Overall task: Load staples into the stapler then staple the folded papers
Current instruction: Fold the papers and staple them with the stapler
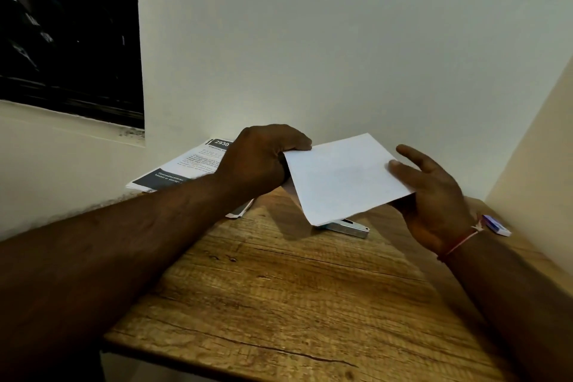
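Note:
Both hands hold a white folded paper [344, 177] up above the wooden table [279, 288]. My left hand [263, 161] is closed on the paper's left edge, fingers curled over it. My right hand [431, 192] supports the right edge from below, thumb on top, index finger stretched out. A silver stapler [347, 226] lies on the table under the paper's lower corner, mostly hidden by it. A small blue and white staple box [496, 225] lies at the table's right edge, behind my right wrist.
A stack of printed sheets [183, 170] with dark headers lies at the back left against the wall, partly under my left forearm. White walls close in behind and to the right. A dark window [68, 34] is at the upper left.

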`<action>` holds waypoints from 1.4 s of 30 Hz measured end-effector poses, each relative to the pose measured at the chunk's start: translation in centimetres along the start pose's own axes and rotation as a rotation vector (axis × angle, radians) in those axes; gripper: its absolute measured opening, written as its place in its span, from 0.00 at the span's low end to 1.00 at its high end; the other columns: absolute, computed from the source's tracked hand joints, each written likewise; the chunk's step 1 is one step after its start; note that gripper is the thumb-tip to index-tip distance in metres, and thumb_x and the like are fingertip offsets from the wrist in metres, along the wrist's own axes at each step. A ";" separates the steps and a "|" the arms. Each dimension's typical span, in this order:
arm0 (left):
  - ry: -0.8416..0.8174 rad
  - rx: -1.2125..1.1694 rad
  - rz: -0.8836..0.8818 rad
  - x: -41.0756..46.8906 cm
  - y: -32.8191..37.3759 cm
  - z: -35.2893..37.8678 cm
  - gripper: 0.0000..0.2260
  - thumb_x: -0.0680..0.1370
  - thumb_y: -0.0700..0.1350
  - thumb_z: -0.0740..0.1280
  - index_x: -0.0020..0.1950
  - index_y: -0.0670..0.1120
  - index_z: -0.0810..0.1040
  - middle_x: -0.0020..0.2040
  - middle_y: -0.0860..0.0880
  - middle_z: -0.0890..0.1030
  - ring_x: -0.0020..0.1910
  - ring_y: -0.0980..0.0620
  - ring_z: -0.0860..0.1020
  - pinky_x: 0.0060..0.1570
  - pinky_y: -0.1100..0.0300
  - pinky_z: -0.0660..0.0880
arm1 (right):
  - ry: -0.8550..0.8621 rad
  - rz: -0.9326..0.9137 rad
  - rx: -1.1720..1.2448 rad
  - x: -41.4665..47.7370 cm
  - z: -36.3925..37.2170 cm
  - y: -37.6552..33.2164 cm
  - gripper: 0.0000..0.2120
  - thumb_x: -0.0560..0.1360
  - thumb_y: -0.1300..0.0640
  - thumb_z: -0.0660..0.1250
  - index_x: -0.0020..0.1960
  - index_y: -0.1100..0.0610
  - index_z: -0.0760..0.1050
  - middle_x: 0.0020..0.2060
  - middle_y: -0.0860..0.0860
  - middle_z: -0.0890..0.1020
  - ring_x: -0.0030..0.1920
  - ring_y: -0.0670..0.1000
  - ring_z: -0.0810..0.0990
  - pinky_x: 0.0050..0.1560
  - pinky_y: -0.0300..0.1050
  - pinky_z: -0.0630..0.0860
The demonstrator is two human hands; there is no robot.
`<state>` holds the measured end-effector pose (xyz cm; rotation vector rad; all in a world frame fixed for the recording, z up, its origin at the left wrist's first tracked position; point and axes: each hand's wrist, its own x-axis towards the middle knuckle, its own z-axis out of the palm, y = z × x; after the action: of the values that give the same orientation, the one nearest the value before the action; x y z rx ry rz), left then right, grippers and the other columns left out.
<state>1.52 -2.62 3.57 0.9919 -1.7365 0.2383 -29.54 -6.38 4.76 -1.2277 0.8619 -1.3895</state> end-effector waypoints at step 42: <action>0.049 -0.213 -0.339 -0.2 0.9 0.0 0.13 0.76 0.33 0.74 0.50 0.52 0.83 0.42 0.52 0.84 0.38 0.52 0.83 0.36 0.50 0.81 | -0.174 0.001 -0.023 0.0 0.8 1.6 0.22 0.82 0.66 0.73 0.72 0.49 0.82 0.58 0.58 0.90 0.53 0.56 0.90 0.48 0.52 0.89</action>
<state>0.93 -1.97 3.67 1.0921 -1.4855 -0.1368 -28.35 -6.64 3.41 -1.3441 0.7589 -1.2538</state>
